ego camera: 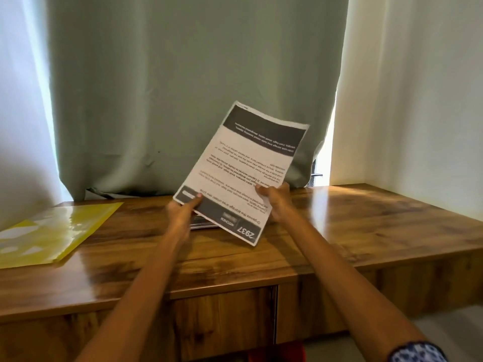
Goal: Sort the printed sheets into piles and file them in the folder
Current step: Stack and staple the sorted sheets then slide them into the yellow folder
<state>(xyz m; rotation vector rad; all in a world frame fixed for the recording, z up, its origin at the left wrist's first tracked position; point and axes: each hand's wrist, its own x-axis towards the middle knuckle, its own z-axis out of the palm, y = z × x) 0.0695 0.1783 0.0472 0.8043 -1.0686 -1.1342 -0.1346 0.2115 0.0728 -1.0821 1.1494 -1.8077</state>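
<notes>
The printed sheet (243, 176) is held up above the middle of the desk (339, 226), tilted back toward the curtain and turned upside down to the viewer, so its dark header band with the number 2937 sits at the near lower corner and a second dark band runs across the far end. Both hands hold it: the left hand (183, 212) pinches the near left corner with the thumb laid on the printed face, and the right hand (274, 202) grips the right edge with the fingers curled over the front of the page. Just below the sheet, partly hidden by it and by the left hand, the edge of a stack of papers (202, 223) lies flat on the desk. Well to the left, near the desk's left end, a yellow translucent folder (52, 233) lies flat and glossy; pale shapes show through its cover, but I cannot tell what is inside. A grey-green curtain (183, 87) hangs behind the desk, its hem resting on the back edge, and white walls stand at either side.
</notes>
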